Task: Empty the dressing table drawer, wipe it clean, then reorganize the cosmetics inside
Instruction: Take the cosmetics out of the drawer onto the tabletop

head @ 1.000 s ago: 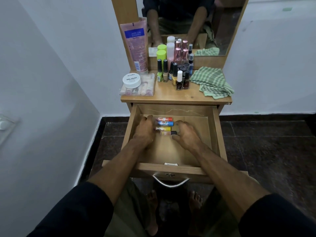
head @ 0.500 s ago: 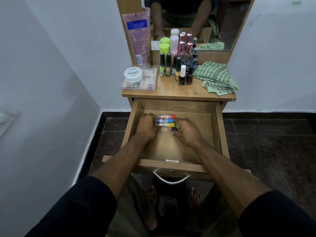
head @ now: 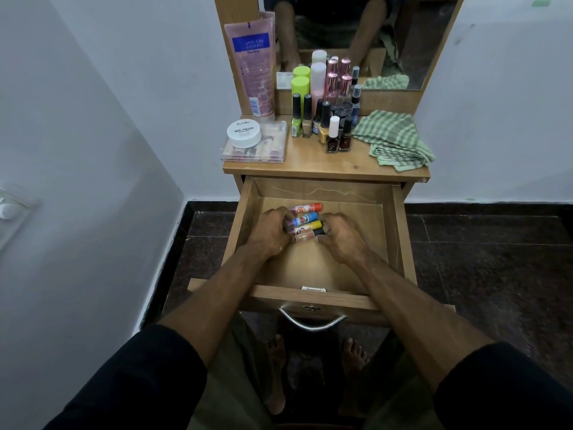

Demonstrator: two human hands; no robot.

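Both hands, left (head: 269,234) and right (head: 340,236), curl around four lip balm sticks (head: 305,222) at the drawer (head: 400,231) back (reorganizing apparently just begun); most cosmetics (head: 328,119) and the cloth (head: 393,141) remain on the tabletop (head: 310,162).

Both forearms extended; left grip (head: 269,231), right grip (head: 340,236) curled, facing.

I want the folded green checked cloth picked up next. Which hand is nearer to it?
The right hand, in the open wooden drawer in front of the folded green checked cloth. The left hand is farther off, on the drawer's left side.
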